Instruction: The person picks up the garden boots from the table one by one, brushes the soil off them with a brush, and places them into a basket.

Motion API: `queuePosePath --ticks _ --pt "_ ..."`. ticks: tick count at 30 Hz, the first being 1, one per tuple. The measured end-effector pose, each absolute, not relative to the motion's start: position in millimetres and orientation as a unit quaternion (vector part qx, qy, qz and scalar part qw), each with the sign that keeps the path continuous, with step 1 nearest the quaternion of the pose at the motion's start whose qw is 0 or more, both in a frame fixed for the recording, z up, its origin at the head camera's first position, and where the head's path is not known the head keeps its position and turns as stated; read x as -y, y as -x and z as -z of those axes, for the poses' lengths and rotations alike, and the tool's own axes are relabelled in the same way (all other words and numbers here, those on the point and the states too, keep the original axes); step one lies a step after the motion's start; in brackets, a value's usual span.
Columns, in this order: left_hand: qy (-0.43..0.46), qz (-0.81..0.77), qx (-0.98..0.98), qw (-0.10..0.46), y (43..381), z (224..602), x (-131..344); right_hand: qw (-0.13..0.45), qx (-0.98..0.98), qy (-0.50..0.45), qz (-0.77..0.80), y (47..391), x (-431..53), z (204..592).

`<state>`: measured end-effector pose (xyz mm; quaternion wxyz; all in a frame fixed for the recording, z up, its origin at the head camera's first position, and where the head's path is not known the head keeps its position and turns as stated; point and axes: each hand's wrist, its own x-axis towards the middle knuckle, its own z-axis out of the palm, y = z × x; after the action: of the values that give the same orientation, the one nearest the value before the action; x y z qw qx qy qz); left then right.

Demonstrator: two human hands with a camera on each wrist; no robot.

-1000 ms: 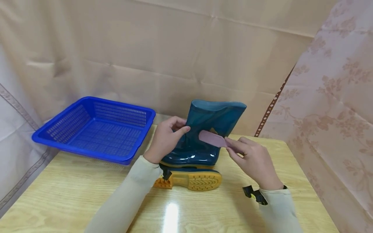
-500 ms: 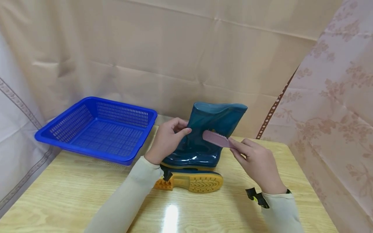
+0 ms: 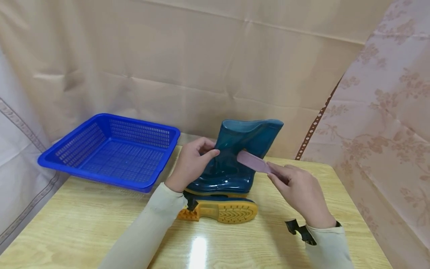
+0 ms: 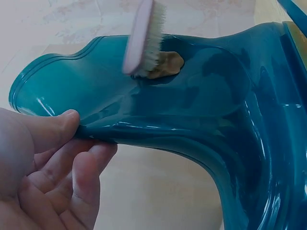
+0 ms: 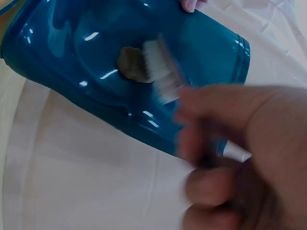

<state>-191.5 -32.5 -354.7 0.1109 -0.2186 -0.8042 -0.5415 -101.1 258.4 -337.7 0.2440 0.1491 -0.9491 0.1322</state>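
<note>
right hand (image 3: 300, 190), gripping brush (image 3: 253, 161), has shifted slightly right; bristles at lump (image 4: 168, 64) edge. left hand (image 3: 192, 163) pinches boot (image 3: 226, 164). lump remains, so brushing seems unfinished.

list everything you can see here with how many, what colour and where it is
standing rubber boot: 1, teal, yellow sole, mid-table
lying rubber boot: 1, yellow sole towards the wearer, before the standing one
brush: 1, pink back, white bristles, at the standing boot's shaft
lump: 1, brown, on that shaft
mesh basket: 1, blue, left
table: 1, light wood-grain, underneath
backdrop cloth: 1, beige, behind
floral cloth: 1, pinkish, right
banded cloth: 1, white, far left
wrist gear: 2, black, at the wrists
sleeves: 2, pale
left hand: 1, pinching the standing boot's shaft
right hand: 1, gripping the brush
</note>
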Motion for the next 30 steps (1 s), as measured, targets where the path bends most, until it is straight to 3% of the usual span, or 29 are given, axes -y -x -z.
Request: queuePosePath --ticks 6,10,19,24,30 --pt "0.230 0.537 0.804 0.109 192.0 355.3 34.5 0.333 0.909 -0.213 -0.136 105.3 -255.7 338.4" --pt "0.234 0.531 0.807 0.109 192.6 354.1 34.1 0.359 0.895 -0.226 -0.134 104.1 -254.6 337.4" --pt "0.259 0.508 0.815 0.103 191.6 353.3 37.2 0.333 0.907 -0.226 -0.121 107.8 -251.7 343.7" --pt "0.292 0.491 0.818 0.070 191.4 352.8 37.4 0.333 0.907 -0.228 -0.121 109.2 -250.7 345.7" --pt "0.270 0.482 0.832 0.049 188.8 350.4 35.1 0.321 0.909 -0.229 -0.139 108.3 -251.7 344.0"
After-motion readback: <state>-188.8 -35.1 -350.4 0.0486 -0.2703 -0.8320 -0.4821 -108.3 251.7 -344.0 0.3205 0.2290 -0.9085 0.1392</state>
